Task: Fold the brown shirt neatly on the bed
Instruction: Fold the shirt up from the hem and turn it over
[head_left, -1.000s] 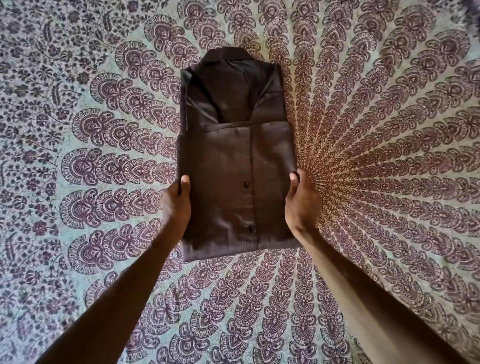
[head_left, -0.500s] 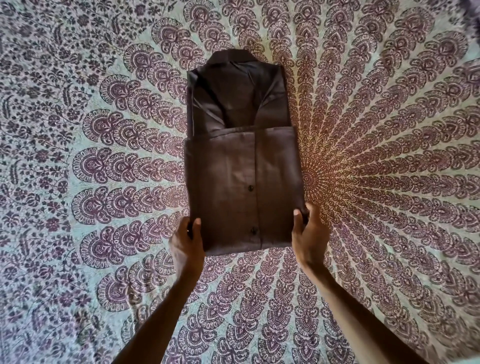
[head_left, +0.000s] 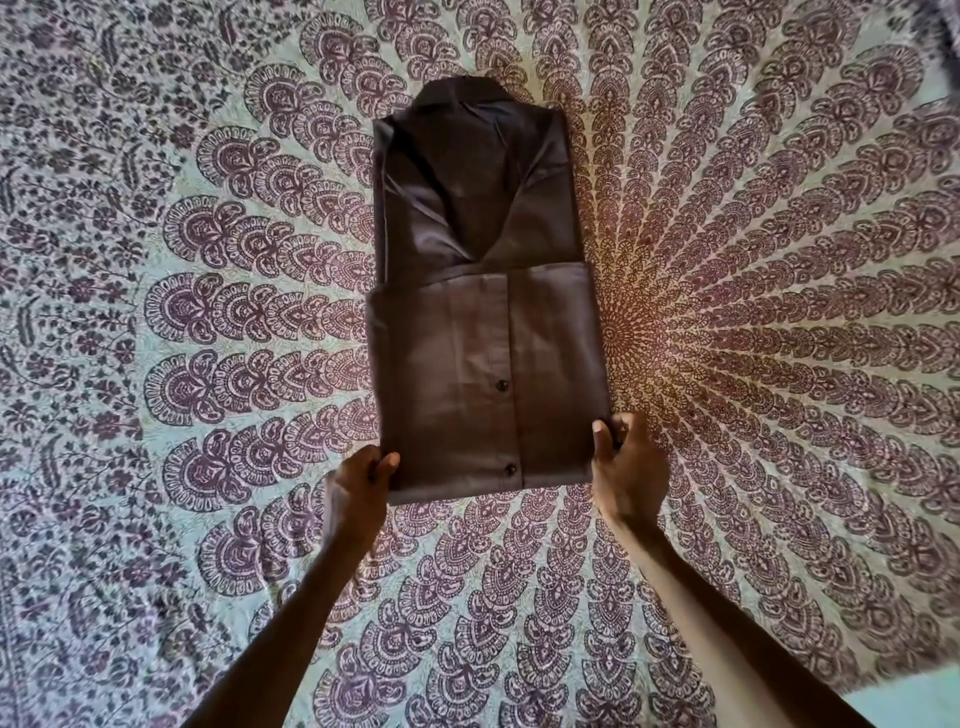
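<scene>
Now each hand, left hand (head_left: 358, 486) and right hand (head_left: 626, 467), pinches brown shirt (head_left: 483, 374).

Folded brown shirt (head_left: 488, 322) is laid flat mid-bed. Flat patterned bedspread (head_left: 779, 312) is exposed to its left, right and beyond the collar; passage is offered there. Near corners are gripped by left hand (head_left: 358, 493) and right hand (head_left: 628, 467). Near approach is crossed by both forearms, bedspread showing between them.

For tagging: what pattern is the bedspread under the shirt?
The bedspread has a purple mandala print on pale green; head view.
</scene>
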